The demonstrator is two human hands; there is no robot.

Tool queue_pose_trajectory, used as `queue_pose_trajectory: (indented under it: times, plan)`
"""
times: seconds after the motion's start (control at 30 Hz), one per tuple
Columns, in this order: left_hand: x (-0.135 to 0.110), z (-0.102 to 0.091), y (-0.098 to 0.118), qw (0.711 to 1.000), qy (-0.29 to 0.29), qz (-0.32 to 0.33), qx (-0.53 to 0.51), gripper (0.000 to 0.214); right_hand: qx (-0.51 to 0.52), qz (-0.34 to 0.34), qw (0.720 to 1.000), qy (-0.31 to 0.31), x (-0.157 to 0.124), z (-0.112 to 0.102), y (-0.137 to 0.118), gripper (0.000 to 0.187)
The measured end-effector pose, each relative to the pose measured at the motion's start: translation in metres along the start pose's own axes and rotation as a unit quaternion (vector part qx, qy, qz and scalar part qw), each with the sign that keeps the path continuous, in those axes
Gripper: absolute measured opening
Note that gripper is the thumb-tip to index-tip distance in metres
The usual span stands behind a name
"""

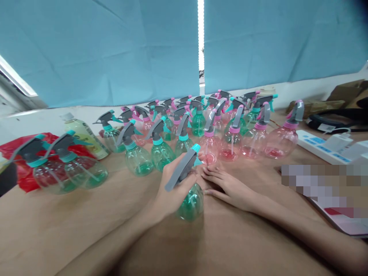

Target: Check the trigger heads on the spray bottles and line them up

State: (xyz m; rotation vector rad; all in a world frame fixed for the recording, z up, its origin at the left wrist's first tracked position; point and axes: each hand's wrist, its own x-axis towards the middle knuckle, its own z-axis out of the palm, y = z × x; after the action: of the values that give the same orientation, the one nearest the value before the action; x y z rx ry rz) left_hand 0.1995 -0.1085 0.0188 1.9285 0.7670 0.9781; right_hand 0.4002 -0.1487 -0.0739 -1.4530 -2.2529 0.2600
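Note:
My left hand (172, 188) is closed round the neck of a green spray bottle (190, 205) with a grey and turquoise trigger head. The bottle is at the front middle of the table, slightly tilted. Just right of it, my right hand (227, 186) lies with its fingers stretched out towards the bottle; whether the fingertips touch it I cannot tell. Beyond my hands stands a front row of spray bottles, among them a green one (163, 155) and a pink one (230, 147).
Several more green and pink spray bottles crowd the back. Two green bottles (86, 172) stand at the left by a red plastic bag (27, 180) and a pale green bottle (89, 138). At the right lie a white power strip (316, 145), a black cable coil (319, 120) and a blurred-out flat object (333, 191).

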Motion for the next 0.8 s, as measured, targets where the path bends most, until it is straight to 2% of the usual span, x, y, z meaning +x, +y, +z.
queue_pose_trajectory:
  times: [0.63,0.8]
  plan:
    - [0.0033,-0.0001,0.0075,0.999,-0.012,0.032,0.007,0.014,0.004,-0.021,1.0,0.011,-0.0006,0.0053,0.0068,0.058]
    - [0.003,-0.0012,0.0091,0.998,0.0,0.037,0.043,0.015,0.004,-0.018,1.0,0.005,-0.0004,0.0051,0.0081,0.06]
